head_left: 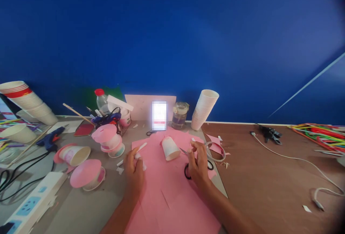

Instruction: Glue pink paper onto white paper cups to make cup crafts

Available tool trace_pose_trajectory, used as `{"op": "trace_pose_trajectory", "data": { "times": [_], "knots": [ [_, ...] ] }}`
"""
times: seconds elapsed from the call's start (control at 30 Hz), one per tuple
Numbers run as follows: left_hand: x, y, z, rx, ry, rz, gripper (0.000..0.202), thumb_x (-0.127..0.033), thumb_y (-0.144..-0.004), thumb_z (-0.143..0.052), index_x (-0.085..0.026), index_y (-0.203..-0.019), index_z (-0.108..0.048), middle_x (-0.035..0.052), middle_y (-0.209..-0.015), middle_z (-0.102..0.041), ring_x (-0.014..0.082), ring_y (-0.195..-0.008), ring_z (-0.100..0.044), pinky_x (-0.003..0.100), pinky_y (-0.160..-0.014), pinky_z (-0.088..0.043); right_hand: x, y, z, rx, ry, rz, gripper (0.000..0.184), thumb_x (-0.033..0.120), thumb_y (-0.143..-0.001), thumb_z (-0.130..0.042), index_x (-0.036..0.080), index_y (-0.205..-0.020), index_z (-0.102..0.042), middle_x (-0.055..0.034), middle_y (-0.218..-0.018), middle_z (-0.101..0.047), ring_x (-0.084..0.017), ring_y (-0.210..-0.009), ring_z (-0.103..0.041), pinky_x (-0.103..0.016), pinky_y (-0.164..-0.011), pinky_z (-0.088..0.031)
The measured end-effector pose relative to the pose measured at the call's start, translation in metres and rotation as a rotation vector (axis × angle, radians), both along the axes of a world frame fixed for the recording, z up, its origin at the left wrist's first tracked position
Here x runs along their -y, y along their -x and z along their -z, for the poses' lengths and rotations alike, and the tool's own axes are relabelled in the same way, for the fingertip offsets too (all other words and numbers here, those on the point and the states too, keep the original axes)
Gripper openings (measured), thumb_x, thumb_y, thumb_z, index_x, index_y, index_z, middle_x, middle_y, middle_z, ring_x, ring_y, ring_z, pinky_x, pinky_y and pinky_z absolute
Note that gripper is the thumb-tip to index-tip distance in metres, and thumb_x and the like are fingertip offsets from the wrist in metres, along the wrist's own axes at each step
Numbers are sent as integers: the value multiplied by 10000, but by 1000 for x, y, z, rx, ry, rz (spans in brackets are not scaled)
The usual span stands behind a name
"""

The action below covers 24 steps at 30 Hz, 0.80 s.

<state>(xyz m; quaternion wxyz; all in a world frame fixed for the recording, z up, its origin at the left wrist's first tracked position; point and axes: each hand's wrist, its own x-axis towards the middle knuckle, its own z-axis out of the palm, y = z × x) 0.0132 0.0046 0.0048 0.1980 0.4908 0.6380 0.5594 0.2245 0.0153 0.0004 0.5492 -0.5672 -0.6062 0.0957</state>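
Note:
My left hand (135, 169) is closed around a small white piece (137, 155) at the left edge of the pink paper sheet (164, 180). A thin white strip (142, 147) lies just beyond its fingertips. My right hand (198, 160) is curled over the black-handled scissors (186, 172), thumb and fingertips close together; whatever they pinch is too small to make out. The scissors' blades point toward a white paper cup (170, 149), tipped on its side on the pink sheet between my hands. Neither hand touches that cup.
Cups with pink paper brims (85, 173) stand at left, near a blue glue gun (51, 137) and power strip (35, 201). At the back are a lit phone (159, 115), a glass jar (180, 115) and stacked cups (205, 109). A tape roll (215, 151) and white cable (291, 157) lie right.

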Motion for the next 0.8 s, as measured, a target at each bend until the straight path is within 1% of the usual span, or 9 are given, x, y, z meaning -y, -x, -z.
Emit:
{"op": "trace_pose_trajectory", "data": {
  "times": [0.07,0.13,0.27,0.4,0.53,0.6,0.67,0.73,0.8],
  "knots": [
    [2,-1,6,-193,-114,-60,391,-217,-761,-499,-183,-1149,-544,100,-1059,-495,268,-1059,-451,429,-944,-354,-6,-5,-2,-7,-8,67,183,259,-860,-447,178,-1008,-519,-90,-968,-522,-206,-843,-477,-378,-743,-426],
    [5,-3,9,-339,-216,-43,427,-191,-758,-515,-168,-1184,-506,135,-1149,-450,302,-1165,-385,479,-1001,-302,-10,-9,-3,-17,2,101,192,260,-840,-470,170,-1001,-525,-89,-954,-534,-203,-828,-484,-379,-745,-429],
    [13,-9,13,-443,-356,214,370,-133,-788,-495,-204,-1151,-501,120,-1105,-483,260,-1087,-472,434,-953,-383,-19,-20,-1,-59,79,89,213,261,-839,-459,159,-999,-555,-79,-873,-594,-198,-783,-540,-351,-704,-445],
    [16,-15,22,-374,-216,512,373,-134,-831,-442,-221,-1192,-483,123,-1121,-531,230,-1093,-506,402,-942,-425,-26,-30,3,10,224,42,185,259,-830,-465,168,-897,-611,-63,-770,-657,-195,-676,-589,-326,-641,-448],
    [16,-19,32,-284,-82,589,483,-178,-842,-437,-225,-1321,-393,137,-1320,-451,258,-1268,-393,462,-1043,-346,-18,-19,4,168,351,-79,212,274,-840,-453,177,-868,-639,-43,-681,-655,-192,-601,-595,-311,-587,-453],
    [16,-20,34,-274,-47,597,537,-183,-840,-442,-231,-1364,-330,130,-1401,-378,267,-1324,-324,482,-1078,-293,-10,-7,2,213,303,-162,292,270,-845,-461,157,-1081,-590,-91,-901,-664,-211,-790,-620,-337,-694,-486],
    [17,-22,35,-252,-8,603,571,-181,-837,-443,-232,-1384,-285,125,-1438,-334,268,-1341,-298,484,-1094,-266,-3,4,0,275,243,-235,384,232,-834,-469,151,-1206,-517,-134,-1149,-578,-232,-998,-573,-380,-833,-473],
    [18,-23,32,-205,40,635,584,-179,-833,-447,-229,-1387,-271,123,-1439,-337,263,-1337,-310,478,-1098,-262,1,12,0,342,236,-268,464,173,-810,-468,168,-1273,-456,-132,-1256,-506,-244,-1086,-522,-407,-885,-449],
    [19,-24,28,-142,86,682,585,-185,-826,-464,-225,-1381,-284,123,-1417,-372,262,-1322,-336,474,-1097,-266,1,15,4,397,263,-232,501,149,-799,-464,168,-1299,-430,-132,-1237,-521,-251,-1038,-539,-408,-855,-454]
  ]
}}
